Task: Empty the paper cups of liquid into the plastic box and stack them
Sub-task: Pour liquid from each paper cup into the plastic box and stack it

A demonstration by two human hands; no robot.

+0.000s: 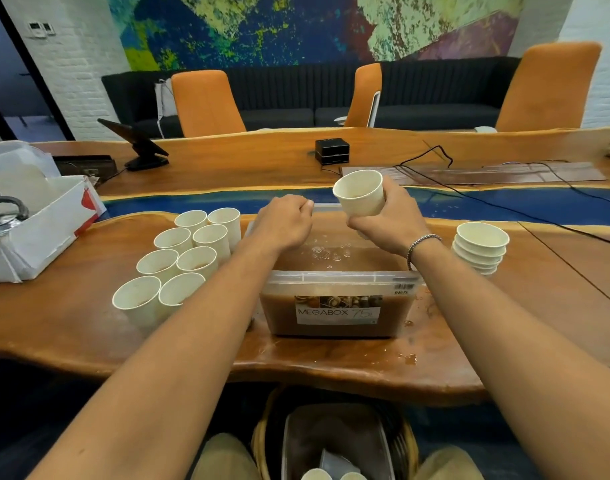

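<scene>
Paper cup (360, 195), held tilted above the plastic box (338, 277).
Right hand (391, 218): fingers wrapped round the cup, its mouth turned toward the camera. Box holds brown liquid and stands on the tabletop (88, 327). Left hand (284, 221): fingers curled at the box's far rim, grip on it unclear. Cluster of upright cups (178, 261) just left of the box; nested stack (480, 249) to its right.

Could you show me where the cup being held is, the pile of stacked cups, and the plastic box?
held cup (364, 202): head view, on its side wall.
cup stack (480, 252): head view, on the upper cups' sides.
plastic box (338, 277): head view, on its near rim.
</scene>
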